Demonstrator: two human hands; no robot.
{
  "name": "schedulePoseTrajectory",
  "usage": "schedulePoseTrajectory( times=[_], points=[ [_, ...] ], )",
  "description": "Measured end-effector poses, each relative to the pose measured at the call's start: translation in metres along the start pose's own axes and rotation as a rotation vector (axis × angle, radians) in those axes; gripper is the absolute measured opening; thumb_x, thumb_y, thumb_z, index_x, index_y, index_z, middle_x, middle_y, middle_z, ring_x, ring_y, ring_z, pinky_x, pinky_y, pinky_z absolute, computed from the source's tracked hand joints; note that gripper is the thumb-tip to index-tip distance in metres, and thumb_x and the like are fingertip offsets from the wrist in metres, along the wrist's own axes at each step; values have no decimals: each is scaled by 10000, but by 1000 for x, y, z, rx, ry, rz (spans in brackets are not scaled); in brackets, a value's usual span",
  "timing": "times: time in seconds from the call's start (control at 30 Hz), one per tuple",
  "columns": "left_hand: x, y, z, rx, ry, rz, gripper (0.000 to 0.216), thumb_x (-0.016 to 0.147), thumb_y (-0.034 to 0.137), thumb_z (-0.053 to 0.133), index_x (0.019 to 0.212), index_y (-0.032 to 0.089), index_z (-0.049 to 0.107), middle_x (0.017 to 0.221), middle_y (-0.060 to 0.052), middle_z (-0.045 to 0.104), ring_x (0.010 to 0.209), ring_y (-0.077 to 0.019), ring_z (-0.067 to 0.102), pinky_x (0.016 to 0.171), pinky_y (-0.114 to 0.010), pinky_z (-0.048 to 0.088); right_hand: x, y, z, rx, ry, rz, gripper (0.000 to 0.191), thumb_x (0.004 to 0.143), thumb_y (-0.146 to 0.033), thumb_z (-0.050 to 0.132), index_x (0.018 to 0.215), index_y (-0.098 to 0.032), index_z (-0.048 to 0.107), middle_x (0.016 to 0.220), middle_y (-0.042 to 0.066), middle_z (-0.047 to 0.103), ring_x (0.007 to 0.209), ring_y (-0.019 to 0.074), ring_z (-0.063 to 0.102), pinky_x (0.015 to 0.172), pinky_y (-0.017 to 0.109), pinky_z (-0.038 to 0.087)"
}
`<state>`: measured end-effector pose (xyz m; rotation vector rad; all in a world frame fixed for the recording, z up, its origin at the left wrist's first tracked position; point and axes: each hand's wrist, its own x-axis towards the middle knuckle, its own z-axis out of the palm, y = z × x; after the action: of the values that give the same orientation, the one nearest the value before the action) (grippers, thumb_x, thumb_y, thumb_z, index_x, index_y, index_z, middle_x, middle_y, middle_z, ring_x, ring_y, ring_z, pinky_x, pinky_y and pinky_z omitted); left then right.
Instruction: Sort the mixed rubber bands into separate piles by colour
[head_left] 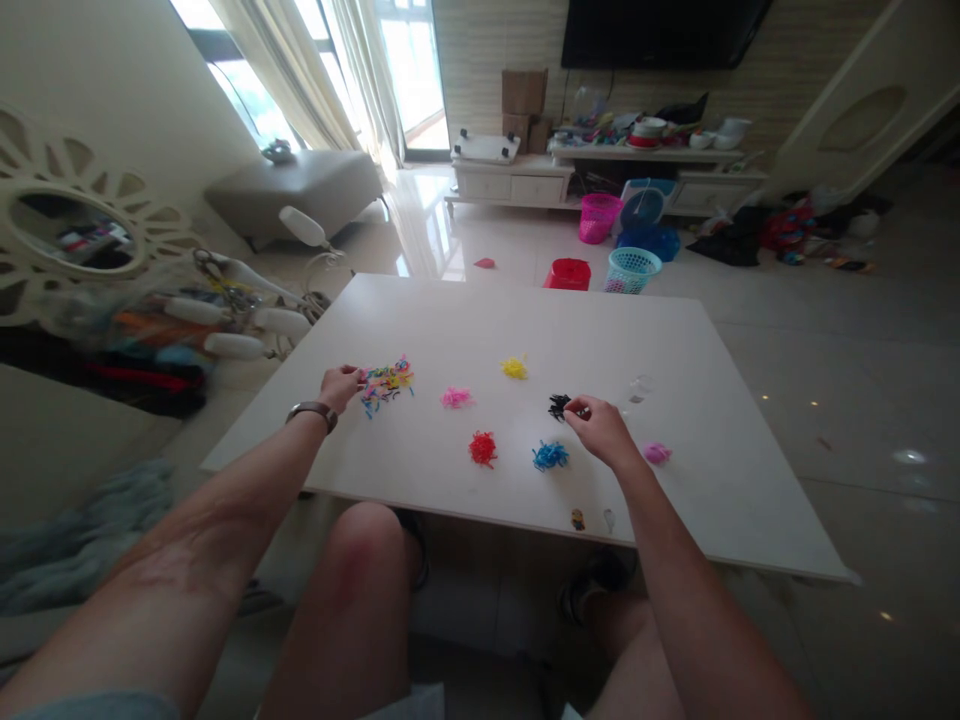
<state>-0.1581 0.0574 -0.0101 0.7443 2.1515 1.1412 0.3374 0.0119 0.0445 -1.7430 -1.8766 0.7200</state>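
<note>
Head view: left hand (341, 387) pinches tangled multicolour bands (388, 381); right hand (600, 428) pinches frizzy black clump (558, 405).

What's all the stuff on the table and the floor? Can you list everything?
Low rectangular white table: one, white, centre.
Mixed heap of tiny stringy bits: one, many colours, table's left side.
Single-colour heaps: six, spread over the table: pink heap, yellow heap, black heap, red heap, blue heap, pale pink heap.
Plastic baskets: three, floor beyond the table: red basket, teal basket, pink basket.
Left hand: one, touching the mixed heap.
Right hand: one, fingertips at the black heap.
</note>
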Motion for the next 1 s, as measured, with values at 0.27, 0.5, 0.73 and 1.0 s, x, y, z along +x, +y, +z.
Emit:
schedulePoseTrajectory(
  times=[0.27,0.5,0.73,1.0],
  points=[
    [-7,5,2,-406,-62,-137,260,695,-98,616,839,117,594,833,-71,697,731,-118,685,713,-205,577,-1,4,2,-1,-26,-26,120,805,-260,608,802,-208,716,840,30,741,759,169,646,727,277,459],
    [-6,9,0,-405,-116,-227,189,779,-30,567,851,127,646,837,-83,681,738,-124,687,684,-192,581,-1,3,2,-16,-51,-39,107,805,-248,617,806,-214,718,845,28,746,757,169,645,729,272,461],
    [-5,7,-2,-432,-133,-294,195,828,14,545,960,119,642,869,-108,674,776,-160,713,664,-219,598,-2,4,3,-36,-72,-45,107,804,-251,620,811,-213,720,858,29,749,734,161,642,726,267,462],
    [-5,-2,-2,-373,-42,-198,218,706,-58,708,806,103,601,821,-98,684,731,-152,698,640,-227,595,-2,2,5,-65,-98,-67,124,816,-263,616,831,-210,727,877,41,753,763,168,655,730,266,461]
  ],
)
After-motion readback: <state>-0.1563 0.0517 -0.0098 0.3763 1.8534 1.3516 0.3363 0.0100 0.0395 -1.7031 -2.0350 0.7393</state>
